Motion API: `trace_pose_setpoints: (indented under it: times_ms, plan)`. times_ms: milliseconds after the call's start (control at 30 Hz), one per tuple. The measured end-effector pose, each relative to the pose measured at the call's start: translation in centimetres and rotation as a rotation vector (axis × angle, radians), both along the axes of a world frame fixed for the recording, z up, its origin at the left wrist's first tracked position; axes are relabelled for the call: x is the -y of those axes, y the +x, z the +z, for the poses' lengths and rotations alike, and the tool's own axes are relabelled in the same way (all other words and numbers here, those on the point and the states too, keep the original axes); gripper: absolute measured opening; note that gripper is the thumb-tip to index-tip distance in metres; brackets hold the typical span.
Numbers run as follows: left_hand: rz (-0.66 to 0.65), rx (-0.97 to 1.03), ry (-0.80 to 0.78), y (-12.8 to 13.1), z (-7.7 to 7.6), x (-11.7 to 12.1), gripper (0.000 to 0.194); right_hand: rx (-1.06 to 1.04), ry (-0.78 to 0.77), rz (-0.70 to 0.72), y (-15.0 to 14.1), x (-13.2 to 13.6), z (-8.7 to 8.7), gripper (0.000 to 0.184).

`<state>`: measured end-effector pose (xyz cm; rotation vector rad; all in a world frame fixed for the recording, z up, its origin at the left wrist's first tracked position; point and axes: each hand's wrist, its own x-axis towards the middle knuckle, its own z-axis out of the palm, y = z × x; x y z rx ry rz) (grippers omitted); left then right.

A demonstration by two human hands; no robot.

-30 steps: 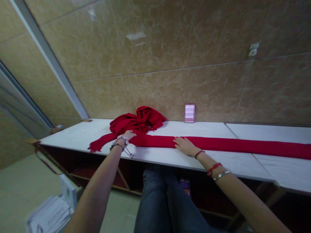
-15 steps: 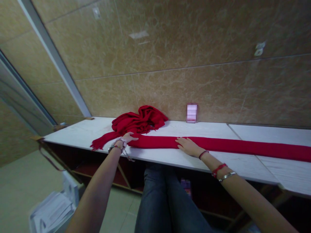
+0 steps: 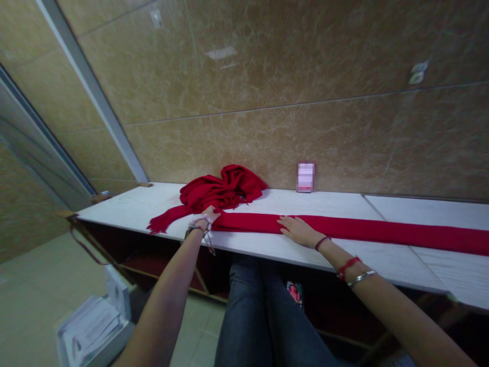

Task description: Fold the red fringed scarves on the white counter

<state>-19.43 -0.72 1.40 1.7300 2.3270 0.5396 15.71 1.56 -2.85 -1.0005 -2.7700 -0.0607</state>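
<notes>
A long red scarf (image 3: 351, 227) lies flat in a narrow strip along the white counter and runs out of view at the right. On its left part, my left hand (image 3: 209, 216) is closed around the cloth; its fingertips are partly hidden. My right hand (image 3: 300, 231) rests flat on the strip farther right, fingers stretched out, holding nothing. Behind my left hand a heap of red fabric (image 3: 221, 189) lies bunched against the wall, and a fringed end (image 3: 164, 220) spreads out to the left. Whether heap and strip are one piece I cannot tell.
The white counter (image 3: 126, 204) has open shelves beneath it. A phone-like object (image 3: 306, 177) with a blurred screen leans on the tiled wall (image 3: 267, 137). On the floor at lower left stands a bin (image 3: 91, 331) with papers. A seam crosses the counter at the right.
My left hand has shifted slightly right along the scarf, and its fingers have drawn in from a spread pose. My right hand stays flat in place. The view has shifted a little.
</notes>
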Motion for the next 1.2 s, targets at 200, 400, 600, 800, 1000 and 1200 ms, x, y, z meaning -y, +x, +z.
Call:
trace_pose_setpoints:
  times_ms: [200, 400, 600, 800, 1000, 1200]
  plan:
    - [0.138, -0.169, 0.056, 1.1, -0.6, -0.2, 0.056, 0.029, -0.014, 0.001, -0.9, -0.6, 0.2, 0.046]
    - [-0.299, -0.496, 0.125, 3.5, -2.4, 0.9, 0.041, 0.017, 0.076, 0.039, -2.1, -0.1, 0.1, 0.044]
    - [-0.367, -0.444, -0.096, 2.3, -3.5, 0.7, 0.045, 0.023, 0.087, 0.069, -1.8, 0.2, 0.1, 0.044]
    - [-0.29, -0.479, -0.06, -0.2, -3.3, 1.3, 0.044, 0.025, 0.065, 0.051, -2.0, 0.7, 0.4, 0.044]
    - [-0.339, -0.479, 0.092, 3.8, -2.8, -0.4, 0.043, 0.019, 0.038, 0.038, -5.6, 1.5, 0.9, 0.045]
    - [-0.42, -0.413, 0.084, 8.1, -4.6, -1.1, 0.042, 0.019, 0.0, -0.052, -2.6, 0.2, 0.7, 0.045]
